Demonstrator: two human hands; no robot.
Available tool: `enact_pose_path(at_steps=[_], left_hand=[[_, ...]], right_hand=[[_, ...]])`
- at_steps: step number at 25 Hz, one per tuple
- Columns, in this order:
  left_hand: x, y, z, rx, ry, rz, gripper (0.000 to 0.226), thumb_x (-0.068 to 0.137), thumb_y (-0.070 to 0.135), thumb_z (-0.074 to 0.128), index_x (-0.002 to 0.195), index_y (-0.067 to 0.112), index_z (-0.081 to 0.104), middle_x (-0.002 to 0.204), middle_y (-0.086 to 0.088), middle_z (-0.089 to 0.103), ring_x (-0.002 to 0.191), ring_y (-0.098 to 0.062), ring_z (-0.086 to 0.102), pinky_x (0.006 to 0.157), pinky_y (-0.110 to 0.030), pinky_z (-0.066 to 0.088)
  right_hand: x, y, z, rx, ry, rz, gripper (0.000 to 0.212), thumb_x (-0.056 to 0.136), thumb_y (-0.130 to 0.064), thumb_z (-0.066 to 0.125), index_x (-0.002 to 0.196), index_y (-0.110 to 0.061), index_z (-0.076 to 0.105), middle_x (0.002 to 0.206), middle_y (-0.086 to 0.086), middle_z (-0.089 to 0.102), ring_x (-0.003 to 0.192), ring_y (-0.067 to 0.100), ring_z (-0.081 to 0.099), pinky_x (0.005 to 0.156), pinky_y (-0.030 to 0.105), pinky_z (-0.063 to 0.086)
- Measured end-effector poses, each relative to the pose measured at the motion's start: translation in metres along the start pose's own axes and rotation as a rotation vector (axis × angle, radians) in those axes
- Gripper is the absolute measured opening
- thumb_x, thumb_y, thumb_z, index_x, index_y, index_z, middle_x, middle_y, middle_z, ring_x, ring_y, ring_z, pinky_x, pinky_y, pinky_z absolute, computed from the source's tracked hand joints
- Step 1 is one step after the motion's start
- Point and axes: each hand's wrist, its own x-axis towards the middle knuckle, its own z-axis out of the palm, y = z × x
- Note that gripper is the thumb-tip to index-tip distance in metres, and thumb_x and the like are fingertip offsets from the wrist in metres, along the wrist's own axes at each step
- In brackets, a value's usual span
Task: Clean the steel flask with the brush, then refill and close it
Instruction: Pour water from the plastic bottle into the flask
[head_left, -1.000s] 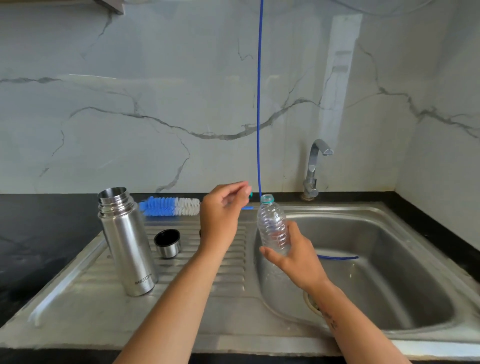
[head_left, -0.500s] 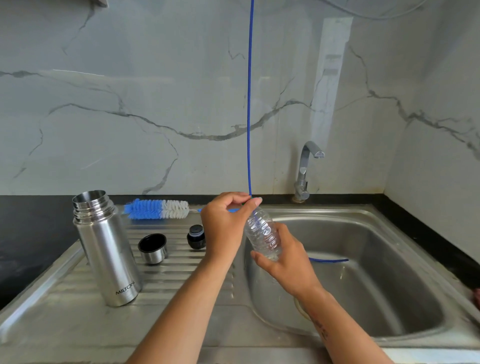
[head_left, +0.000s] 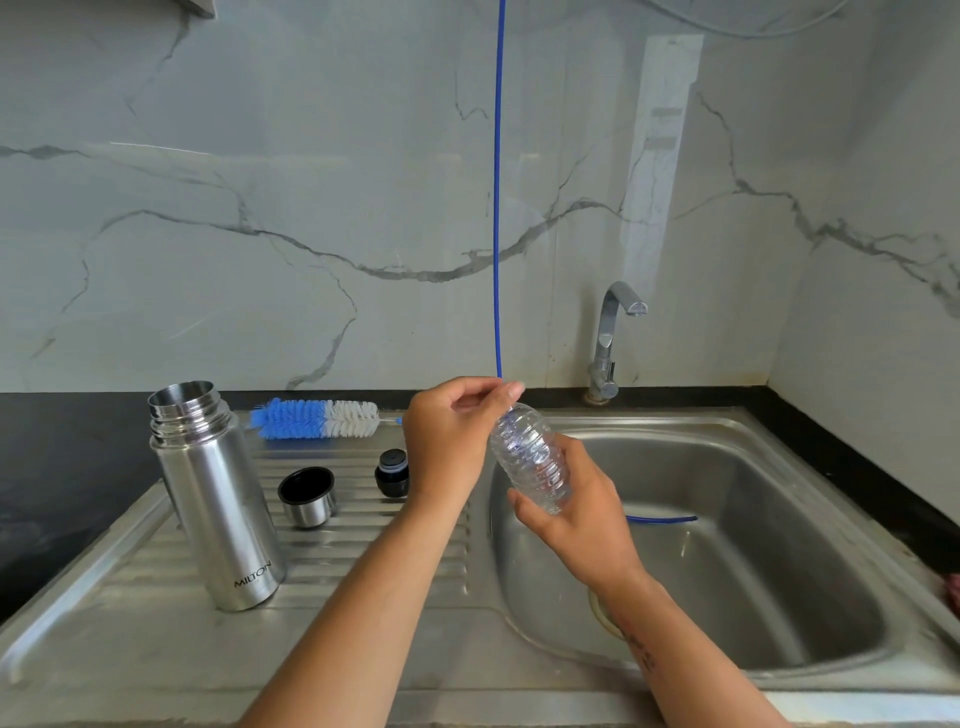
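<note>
The open steel flask (head_left: 218, 499) stands upright on the drainboard at the left. Its steel cup lid (head_left: 306, 496) and black stopper (head_left: 392, 473) sit on the ridges to its right. A blue and white bottle brush (head_left: 317, 418) lies behind them. My right hand (head_left: 576, 509) grips a clear plastic bottle (head_left: 530, 457), tilted with its neck to the left, over the sink's left edge. My left hand (head_left: 452, 436) curls over the bottle's neck, fingers pinched at the top; the cap is hidden under them.
The steel sink basin (head_left: 727, 545) lies to the right, with a tap (head_left: 608, 343) at its back rim. A thin blue hose (head_left: 497, 208) hangs down the marble wall and ends in the basin. Black counter (head_left: 62, 467) borders the drainboard on the left.
The bottle went from upright to tilted left, and my left hand came onto its neck. The view shifted, so the flask and lids sit further left.
</note>
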Motion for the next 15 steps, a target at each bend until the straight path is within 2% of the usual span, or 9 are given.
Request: enact_pose_path(at_steps=[2, 4, 7, 9, 12, 13, 15], left_hand=[[0.005, 0.001, -0.003, 0.022, -0.095, 0.003, 0.013, 0.088, 0.021, 0.081, 0.1, 0.016, 0.081, 0.089, 0.002, 0.081, 0.088, -0.013, 0.077, 0.091, -0.045, 0.061], [0.008, 0.003, -0.005, 0.061, -0.174, 0.01, 0.017, 0.093, 0.018, 0.075, 0.109, 0.015, 0.079, 0.098, 0.002, 0.08, 0.095, -0.012, 0.076, 0.095, -0.044, 0.06], [0.011, 0.005, -0.008, 0.127, -0.198, 0.02, 0.02, 0.094, 0.021, 0.074, 0.113, 0.016, 0.078, 0.1, 0.003, 0.08, 0.095, -0.009, 0.075, 0.093, -0.042, 0.06], [0.01, 0.006, -0.007, 0.202, -0.183, 0.048, 0.02, 0.093, 0.025, 0.075, 0.111, 0.015, 0.079, 0.096, 0.004, 0.08, 0.089, -0.007, 0.075, 0.089, -0.036, 0.062], [0.007, 0.01, -0.004, 0.283, -0.11, 0.083, 0.017, 0.088, 0.029, 0.08, 0.096, 0.014, 0.082, 0.082, 0.006, 0.079, 0.077, -0.004, 0.074, 0.076, -0.021, 0.058], [0.007, 0.011, -0.003, 0.253, -0.104, 0.075, 0.015, 0.087, 0.027, 0.082, 0.094, 0.014, 0.083, 0.08, 0.005, 0.079, 0.076, -0.005, 0.074, 0.076, -0.022, 0.058], [0.007, 0.015, -0.006, 0.15, -0.164, 0.046, 0.017, 0.084, 0.024, 0.084, 0.097, 0.013, 0.083, 0.084, 0.002, 0.08, 0.082, -0.011, 0.076, 0.082, -0.028, 0.06]], right_hand=[[0.0, 0.0, 0.0, 0.035, 0.0, 0.002, 0.058, 0.078, -0.041, 0.078, 0.129, -0.037, 0.051, 0.114, -0.021, 0.065, 0.1, 0.005, 0.066, 0.082, 0.039, 0.059], [0.0, -0.001, 0.0, 0.069, -0.003, -0.002, 0.056, 0.079, -0.04, 0.079, 0.128, -0.036, 0.052, 0.113, -0.02, 0.066, 0.1, 0.006, 0.067, 0.083, 0.04, 0.058], [0.001, -0.002, -0.001, 0.024, 0.022, -0.008, 0.058, 0.077, -0.043, 0.079, 0.127, -0.037, 0.051, 0.112, -0.022, 0.065, 0.1, 0.004, 0.066, 0.083, 0.037, 0.058], [0.001, -0.005, -0.004, -0.083, 0.05, -0.002, 0.062, 0.075, -0.048, 0.081, 0.127, -0.039, 0.049, 0.112, -0.023, 0.062, 0.098, 0.002, 0.064, 0.08, 0.029, 0.057], [0.002, -0.008, -0.007, -0.207, 0.063, -0.02, 0.062, 0.074, -0.05, 0.083, 0.125, -0.04, 0.049, 0.107, -0.022, 0.061, 0.092, 0.001, 0.063, 0.073, 0.019, 0.052], [0.002, -0.008, -0.009, -0.185, 0.045, -0.031, 0.058, 0.075, -0.047, 0.084, 0.123, -0.038, 0.051, 0.103, -0.021, 0.063, 0.09, 0.002, 0.064, 0.072, 0.02, 0.052], [0.002, -0.01, -0.014, 0.038, -0.075, -0.005, 0.045, 0.078, -0.035, 0.086, 0.115, -0.031, 0.061, 0.093, -0.016, 0.069, 0.082, 0.004, 0.066, 0.071, 0.023, 0.052]])
